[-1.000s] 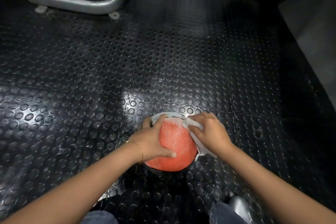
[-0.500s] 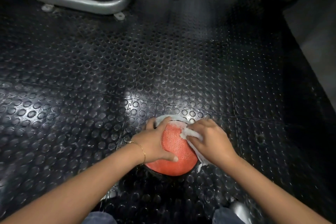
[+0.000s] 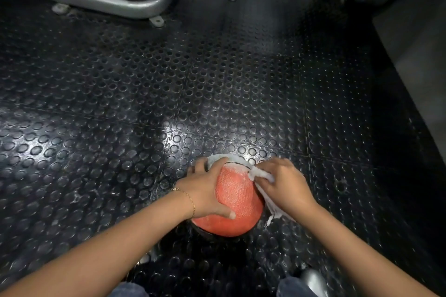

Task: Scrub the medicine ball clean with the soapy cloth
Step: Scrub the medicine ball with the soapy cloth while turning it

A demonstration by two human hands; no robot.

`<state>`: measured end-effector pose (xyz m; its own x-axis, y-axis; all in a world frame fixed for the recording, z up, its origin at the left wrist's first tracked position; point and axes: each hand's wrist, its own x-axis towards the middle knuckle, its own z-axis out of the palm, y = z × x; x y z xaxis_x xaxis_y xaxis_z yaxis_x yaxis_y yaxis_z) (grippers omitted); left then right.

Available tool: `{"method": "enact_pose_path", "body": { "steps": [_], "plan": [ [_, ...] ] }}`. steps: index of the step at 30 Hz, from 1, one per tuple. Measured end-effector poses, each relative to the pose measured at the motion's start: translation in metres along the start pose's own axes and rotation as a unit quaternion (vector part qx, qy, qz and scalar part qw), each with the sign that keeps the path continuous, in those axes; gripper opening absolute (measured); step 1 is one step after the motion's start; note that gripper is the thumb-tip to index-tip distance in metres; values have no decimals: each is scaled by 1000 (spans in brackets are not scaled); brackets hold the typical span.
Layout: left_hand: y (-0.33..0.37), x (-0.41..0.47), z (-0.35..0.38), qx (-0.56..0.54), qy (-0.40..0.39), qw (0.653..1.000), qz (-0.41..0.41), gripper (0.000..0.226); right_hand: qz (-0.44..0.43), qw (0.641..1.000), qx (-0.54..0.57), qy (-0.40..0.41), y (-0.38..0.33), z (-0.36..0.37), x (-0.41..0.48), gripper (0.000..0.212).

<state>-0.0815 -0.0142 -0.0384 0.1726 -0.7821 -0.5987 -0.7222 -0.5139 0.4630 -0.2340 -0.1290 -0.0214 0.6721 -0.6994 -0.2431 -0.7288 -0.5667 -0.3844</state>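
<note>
Because the medicine ball (image 3: 237,202) sits loose on the studded rubber floor (image 3: 169,79) and would likely roll under a sideways rub, the left grip (image 3: 205,190) cups its left flank. The fingers curve over the far side and the thumb presses the near face, so the ball is braced between both hands, just ahead of the person's knees. The right grip (image 3: 284,185) is clenched on the bunched white cloth (image 3: 259,173) and pushes it against the ball's upper right side. A loose tail of the cloth trails down toward the floor. Holding the cloth wadded rather than flat probably puts more pressure on the ball's pebbled orange skin. A pale band shows at the ball's far top edge, and I cannot tell whether it is cloth or part of the ball. By my judgement the scrubbing is mid-course, with the near face and underside yet to be reached. A grey metal frame (image 3: 108,2) stands well apart at the far end of the floor.
</note>
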Motion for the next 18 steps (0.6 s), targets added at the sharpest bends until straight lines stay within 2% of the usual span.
{"method": "enact_pose_path", "body": {
  "steps": [4,11,18],
  "plan": [
    [-1,4,-3,24,-11,1000,16,123,-53,998,-13,-6,-17,0,6,22],
    [-7,4,-10,37,-20,999,28,122,-32,999,11,-29,0,-5,-3,23],
    [-11,4,-12,45,-33,997,44,123,-98,994,-24,-38,-27,-6,23,18]
  ]
}}
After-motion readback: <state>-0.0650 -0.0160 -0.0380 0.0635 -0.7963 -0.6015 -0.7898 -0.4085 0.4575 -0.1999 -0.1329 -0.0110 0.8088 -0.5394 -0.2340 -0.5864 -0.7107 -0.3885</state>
